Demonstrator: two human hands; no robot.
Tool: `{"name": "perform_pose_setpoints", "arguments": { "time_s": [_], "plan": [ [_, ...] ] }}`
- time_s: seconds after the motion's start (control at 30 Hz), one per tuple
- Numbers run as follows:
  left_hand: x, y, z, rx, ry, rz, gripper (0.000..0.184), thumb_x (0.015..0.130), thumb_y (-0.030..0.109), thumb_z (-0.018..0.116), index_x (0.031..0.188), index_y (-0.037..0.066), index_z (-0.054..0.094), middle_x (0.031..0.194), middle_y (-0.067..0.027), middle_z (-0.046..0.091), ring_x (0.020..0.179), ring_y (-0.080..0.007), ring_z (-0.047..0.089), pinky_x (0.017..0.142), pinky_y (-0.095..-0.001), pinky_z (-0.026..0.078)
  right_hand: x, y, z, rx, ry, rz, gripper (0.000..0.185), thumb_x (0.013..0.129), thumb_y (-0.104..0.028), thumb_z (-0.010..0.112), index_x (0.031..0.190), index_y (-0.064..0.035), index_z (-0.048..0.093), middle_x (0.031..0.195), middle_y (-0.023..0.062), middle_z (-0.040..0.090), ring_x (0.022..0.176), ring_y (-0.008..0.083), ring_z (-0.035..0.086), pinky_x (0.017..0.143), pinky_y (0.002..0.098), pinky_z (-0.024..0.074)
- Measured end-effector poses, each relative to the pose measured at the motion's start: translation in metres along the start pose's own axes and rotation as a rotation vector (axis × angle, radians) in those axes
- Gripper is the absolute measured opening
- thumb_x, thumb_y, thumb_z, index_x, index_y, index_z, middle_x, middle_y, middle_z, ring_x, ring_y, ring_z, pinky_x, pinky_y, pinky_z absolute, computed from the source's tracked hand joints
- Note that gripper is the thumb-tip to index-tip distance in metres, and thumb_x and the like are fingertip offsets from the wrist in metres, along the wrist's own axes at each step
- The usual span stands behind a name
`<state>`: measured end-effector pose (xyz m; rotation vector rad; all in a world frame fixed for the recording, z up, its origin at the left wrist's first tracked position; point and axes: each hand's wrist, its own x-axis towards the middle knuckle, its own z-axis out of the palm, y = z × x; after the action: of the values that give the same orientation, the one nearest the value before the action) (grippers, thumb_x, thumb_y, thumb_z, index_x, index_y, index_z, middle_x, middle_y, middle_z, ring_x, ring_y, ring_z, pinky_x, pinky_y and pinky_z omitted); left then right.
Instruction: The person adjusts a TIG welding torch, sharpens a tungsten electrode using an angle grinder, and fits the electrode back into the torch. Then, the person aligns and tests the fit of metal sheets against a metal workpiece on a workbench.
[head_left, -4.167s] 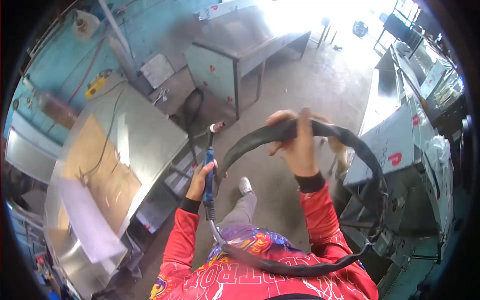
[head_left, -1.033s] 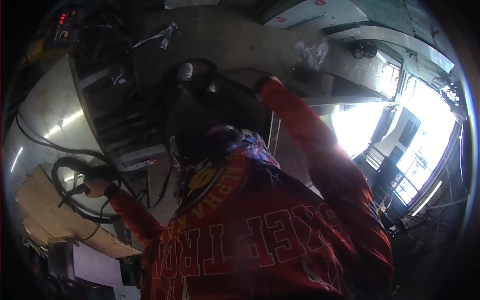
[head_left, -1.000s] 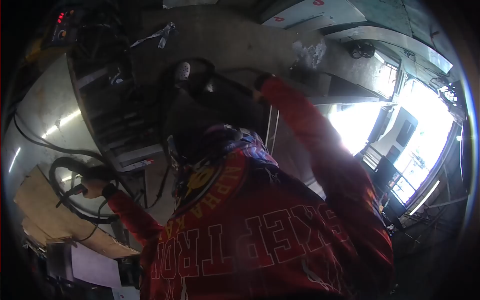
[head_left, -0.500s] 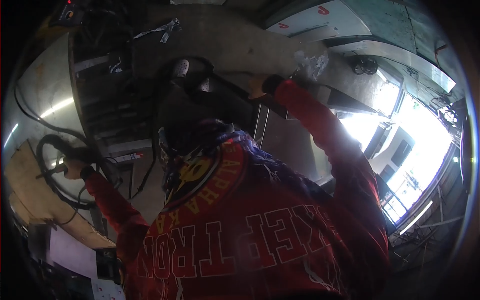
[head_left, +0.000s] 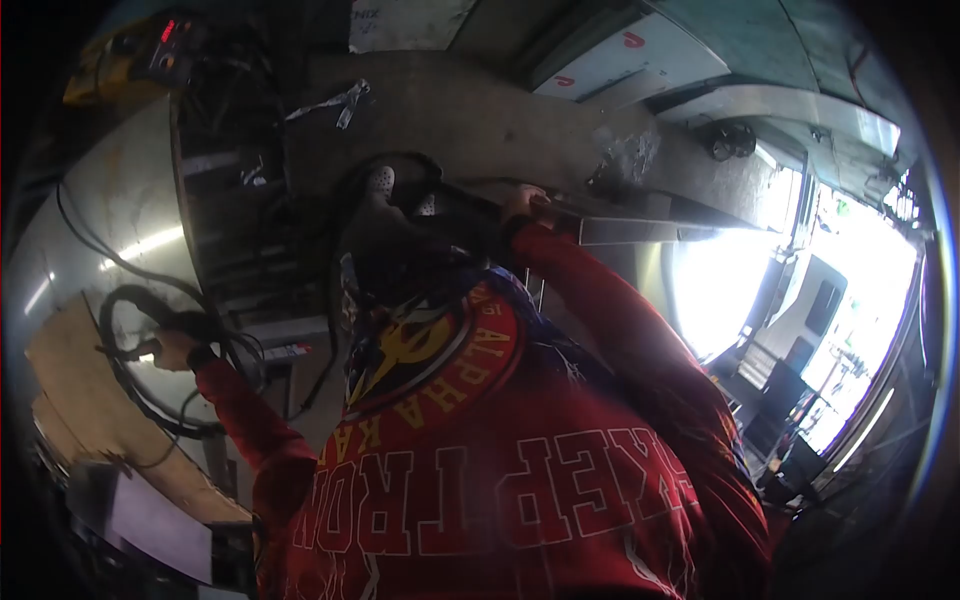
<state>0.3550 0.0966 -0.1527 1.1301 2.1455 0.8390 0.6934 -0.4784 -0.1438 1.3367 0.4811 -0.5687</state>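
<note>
My left hand (head_left: 178,350) is closed around a dark cabled handle (head_left: 125,352) that looks like a welding torch, with a thin end pointing left. A black cable (head_left: 150,296) loops around it, above the workbench. On the other side, my right hand (head_left: 522,203) grips the near end of a long metal panel (head_left: 640,231), which is folded along its edge and tilted. The panel's far end stretches right toward the bright doorway. My fingers are partly hidden on both hands.
A yellow machine (head_left: 125,65) with a red display stands upper left. Crumpled plastic (head_left: 345,102) lies on the floor beyond my feet (head_left: 381,182). Film-covered sheets (head_left: 630,60) lean at the upper right, near a dark coil (head_left: 733,141). Brown board (head_left: 90,385) covers part of the bench.
My right hand has moved down slightly, and the metal panel has tilted so its folded edge shows. The left hand keeps its grip. The whole view has shifted a little.
</note>
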Motion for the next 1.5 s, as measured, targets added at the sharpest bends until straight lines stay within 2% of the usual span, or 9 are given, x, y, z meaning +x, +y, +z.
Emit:
{"name": "perform_pose_setpoints", "arguments": {
  "time_s": [0.03, 0.07, 0.13, 0.33, 0.47, 0.53, 0.67, 1.13, 1.5],
  "plan": [
    [-0.005, 0.002, 0.0, 0.007, 0.024, -0.01, 0.045, 0.072, 0.031, 0.07, 0.098, -0.006, 0.067, 0.093, -0.0191, 0.07, 0.078, -0.0341, 0.067, 0.072, -0.0455, 0.053, -0.026, 0.025, -0.007, 0.006, 0.192, 0.145, 0.025, 0.089, -0.024, 0.054, 0.102, -0.0115, 0.072, 0.101, 0.0092, 0.069, 0.094, 0.0313, 0.065, 0.072, 0.0573, 0.0519],
    [-0.008, 0.006, -0.002, 0.022, 0.053, 0.003, 0.045, 0.072, 0.031, 0.069, 0.099, -0.005, 0.066, 0.093, -0.0191, 0.069, 0.079, -0.0342, 0.067, 0.072, -0.0452, 0.053, -0.043, 0.047, -0.012, -0.011, 0.197, 0.132, 0.025, 0.089, -0.024, 0.054, 0.102, -0.0115, 0.072, 0.101, 0.0092, 0.069, 0.094, 0.0313, 0.065, 0.072, 0.0573, 0.0519],
    [-0.012, 0.006, -0.004, 0.019, 0.068, 0.006, 0.047, 0.071, 0.032, 0.07, 0.101, -0.005, 0.066, 0.094, -0.0192, 0.069, 0.08, -0.0344, 0.067, 0.075, -0.0447, 0.052, -0.062, 0.084, -0.018, 0.404, 0.178, -0.27, 0.023, 0.086, -0.022, 0.055, 0.098, -0.0126, 0.073, 0.093, 0.0072, 0.071, 0.087, 0.03, 0.068, 0.061, 0.0533, 0.0539],
    [-0.015, 0.006, -0.003, 0.07, 0.034, 0.008, 0.053, 0.073, 0.037, 0.07, 0.106, -0.004, 0.061, 0.099, -0.022, 0.067, 0.09, -0.0397, 0.065, 0.081, -0.0476, 0.051, -0.07, 0.101, -0.016, 0.419, 0.247, -0.366, 0.021, 0.08, -0.028, 0.063, 0.092, -0.014, 0.074, 0.089, 0.0051, 0.072, 0.081, 0.0276, 0.07, 0.057, 0.0485, 0.0552],
    [-0.011, 0.004, 0.0, 0.089, 0.036, -0.009, 0.056, 0.074, 0.038, 0.07, 0.109, -0.004, 0.059, 0.103, -0.022, 0.066, 0.094, -0.0384, 0.064, 0.084, -0.0457, 0.05, -0.074, 0.094, 0.001, 0.496, 0.253, -0.286, 0.021, 0.078, -0.03, 0.066, 0.09, -0.0148, 0.075, 0.089, 0.0051, 0.072, 0.081, 0.0265, 0.07, 0.057, 0.048, 0.0559],
    [0.0, -0.006, 0.007, 0.027, 0.054, 0.016, 0.057, 0.075, 0.036, 0.069, 0.112, -0.006, 0.057, 0.103, -0.0216, 0.066, 0.093, -0.0374, 0.064, 0.083, -0.0444, 0.05, -0.083, 0.088, 0.012, 0.497, 0.241, -0.37, 0.024, 0.09, -0.022, 0.053, 0.099, -0.0131, 0.073, 0.096, 0.0071, 0.071, 0.087, 0.0297, 0.069, 0.054, 0.0534, 0.0527],
    [-0.031, 0.026, -0.008, 0.003, -0.021, -0.034, 0.054, 0.076, 0.033, 0.069, 0.11, -0.007, 0.056, 0.102, -0.0237, 0.065, 0.09, -0.0379, 0.065, 0.081, -0.0459, 0.051, -0.103, 0.087, 0.01, 0.488, 0.085, -0.285, 0.025, 0.09, -0.022, 0.052, 0.099, -0.013, 0.073, 0.095, 0.0065, 0.071, 0.085, 0.0292, 0.069, 0.053, 0.0532, 0.0523],
    [-0.027, 0.021, -0.002, 0.11, -0.004, -0.029, 0.062, 0.074, 0.04, 0.069, 0.11, -0.006, 0.051, 0.1, -0.0236, 0.063, 0.093, -0.039, 0.064, 0.082, -0.0476, 0.051, -0.1, 0.098, 0.008, 0.438, 0.132, -0.304, 0.028, 0.09, -0.024, 0.052, 0.108, -0.0136, 0.071, 0.098, 0.0071, 0.071, 0.091, 0.0278, 0.069, 0.06, 0.052, 0.0537],
    [-0.015, 0.012, 0.0, 0.053, -0.016, -0.007, 0.058, 0.072, 0.038, 0.072, 0.105, -0.007, 0.055, 0.097, -0.0222, 0.066, 0.087, -0.0369, 0.066, 0.079, -0.0455, 0.052, -0.102, 0.082, 0.021, 0.498, 0.159, -0.323, 0.023, 0.088, -0.022, 0.055, 0.098, -0.0127, 0.074, 0.095, 0.0061, 0.071, 0.084, 0.029, 0.07, 0.054, 0.0511, 0.0538]
  ]
}}
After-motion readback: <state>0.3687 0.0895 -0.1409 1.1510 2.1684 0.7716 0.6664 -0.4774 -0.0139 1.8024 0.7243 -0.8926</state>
